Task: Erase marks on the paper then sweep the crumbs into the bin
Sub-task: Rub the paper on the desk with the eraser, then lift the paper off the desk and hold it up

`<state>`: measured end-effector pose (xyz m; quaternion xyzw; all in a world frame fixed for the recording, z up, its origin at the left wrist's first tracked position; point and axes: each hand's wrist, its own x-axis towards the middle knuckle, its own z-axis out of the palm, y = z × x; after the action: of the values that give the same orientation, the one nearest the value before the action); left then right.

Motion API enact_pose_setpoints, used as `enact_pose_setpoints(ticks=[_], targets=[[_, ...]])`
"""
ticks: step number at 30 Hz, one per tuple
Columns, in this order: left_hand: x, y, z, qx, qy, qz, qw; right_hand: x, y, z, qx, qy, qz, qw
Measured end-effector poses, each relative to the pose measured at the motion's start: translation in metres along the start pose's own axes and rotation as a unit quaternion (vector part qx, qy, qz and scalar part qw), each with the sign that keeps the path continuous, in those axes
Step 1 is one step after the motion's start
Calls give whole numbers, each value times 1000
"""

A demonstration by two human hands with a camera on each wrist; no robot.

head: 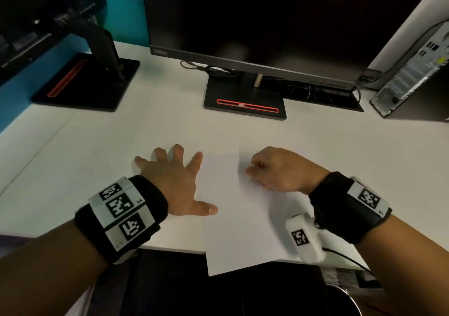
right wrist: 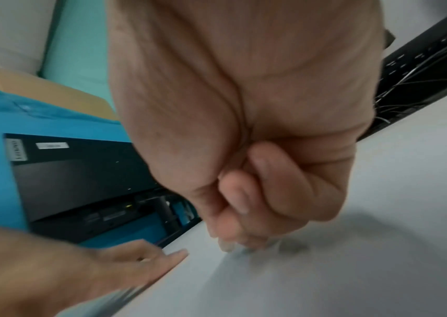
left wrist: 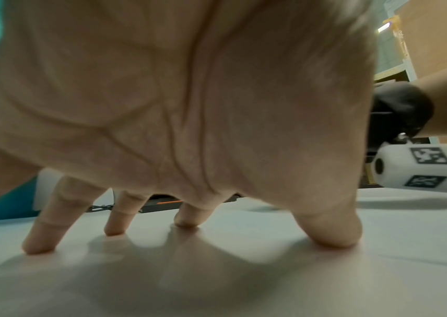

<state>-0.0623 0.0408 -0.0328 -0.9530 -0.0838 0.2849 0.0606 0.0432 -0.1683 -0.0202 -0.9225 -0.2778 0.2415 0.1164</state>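
Observation:
A white sheet of paper (head: 233, 233) lies on the white desk (head: 97, 150), its near corner hanging over the front edge. My left hand (head: 170, 179) is spread flat beside it, thumb on the sheet's left part; its fingertips (left wrist: 38, 246) press down in the left wrist view. My right hand (head: 274, 170) rests on the paper with its fingers curled tight. In the blurred right wrist view its fingertips (right wrist: 233, 216) pinch a small pale piece, apparently an eraser (right wrist: 226, 246), against the sheet beside faint grey marks (right wrist: 290, 246). No bin is in view.
A dark monitor (head: 267, 24) on a black base (head: 245, 106) stands behind the paper, with cables under it. A second stand (head: 85, 82) is at the back left, and a computer tower (head: 418, 72) at the back right. The desk's front edge runs just below my wrists.

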Motion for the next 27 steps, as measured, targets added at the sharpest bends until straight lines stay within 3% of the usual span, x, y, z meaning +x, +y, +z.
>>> enact_pose_setpoints(ticks=[2,5,8,12,16,19,23,27], targets=[[-1,1,-1,0,-4,0,1000,-4,9,2,-13,-6,13,1000],[-2,3,-1,5,-8,1,1000,-3,34,-11,-14,48,79,996],[-3,4,0,8,-9,0,1000,-6,42,-15,0,68,93,993],[-4,3,-3,-2,-9,10,1000,-14,38,-6,93,70,59,992],[-3,1,-12,-18,-10,30,999,-26,69,-10,137,141,114,974],[0,2,-21,-40,-1,55,998,-40,89,-6,182,129,156,962],[4,17,-34,-67,2,104,992,-49,98,-1,233,135,143,952],[7,30,-45,-63,-9,96,993,-54,104,-1,311,150,141,928]])
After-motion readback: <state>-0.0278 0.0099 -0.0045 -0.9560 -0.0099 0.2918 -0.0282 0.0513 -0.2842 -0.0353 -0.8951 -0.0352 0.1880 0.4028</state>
